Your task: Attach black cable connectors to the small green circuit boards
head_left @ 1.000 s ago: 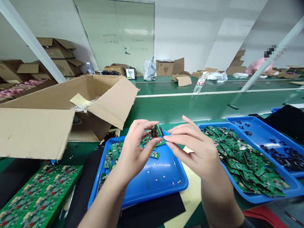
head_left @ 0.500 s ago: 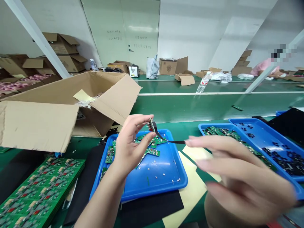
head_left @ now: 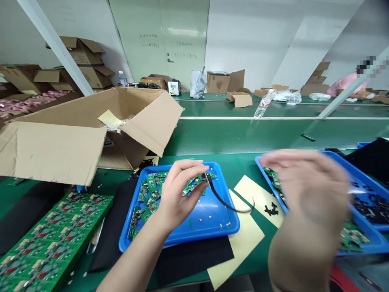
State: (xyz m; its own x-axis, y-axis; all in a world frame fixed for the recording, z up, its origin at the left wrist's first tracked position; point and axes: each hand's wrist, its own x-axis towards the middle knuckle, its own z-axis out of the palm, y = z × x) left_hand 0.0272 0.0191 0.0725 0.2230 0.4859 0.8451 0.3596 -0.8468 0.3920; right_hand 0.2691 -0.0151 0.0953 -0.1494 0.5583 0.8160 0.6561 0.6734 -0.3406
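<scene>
My left hand [head_left: 182,190] is above a blue tray [head_left: 212,221], thumb and fingers pinched on a small circuit board [head_left: 208,177] seen nearly edge-on. From it a thin black strip [head_left: 223,202] curves down to the right, its far end loose in the air. Green circuit boards [head_left: 152,184] lie loose in the tray's left and back part, with tiny white bits near its front. My right hand [head_left: 310,186] hangs over the right-hand tray of boards, smeared by motion. Whether its fingers hold anything cannot be made out.
Stacked board panels [head_left: 57,239] stand at the left, by a large open carton [head_left: 54,148]. Yellow paper sheets [head_left: 243,243] and small black pieces [head_left: 271,209] lie right of the tray. A further blue tray [head_left: 377,190] holds black parts. A bottle [head_left: 263,104] stands behind.
My right hand has moved up and away from the black strip, whose end now hangs free and curled. My left hand has shifted slightly right and down with the circuit board.
</scene>
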